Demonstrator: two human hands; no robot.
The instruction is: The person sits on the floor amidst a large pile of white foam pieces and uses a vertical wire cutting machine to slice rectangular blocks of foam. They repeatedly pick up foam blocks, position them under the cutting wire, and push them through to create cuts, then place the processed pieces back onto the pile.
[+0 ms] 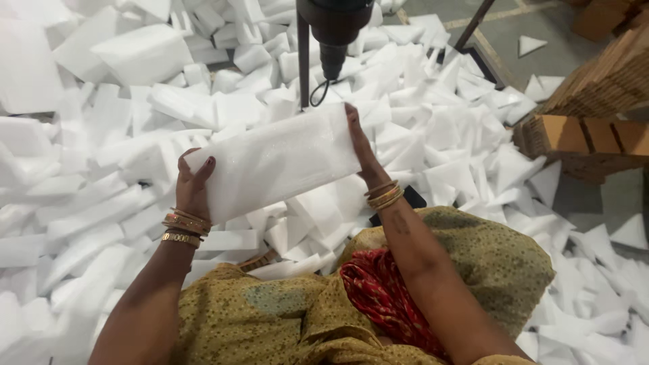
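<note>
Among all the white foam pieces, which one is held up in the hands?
The large rectangular foam sheet, gripped at its ends by the left hand and right hand; the other foam pieces lie loose on the floor.

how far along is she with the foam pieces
Looks done: a large heap of white foam offcuts covers the floor all around. In hand: one white foam sheet, held at its ends by the left hand and right hand, just below the dark tool hanging overhead. Left: cannot be judged; no separate stock of untouched sheets stands out, only stacked brown cardboard at the right.
</note>
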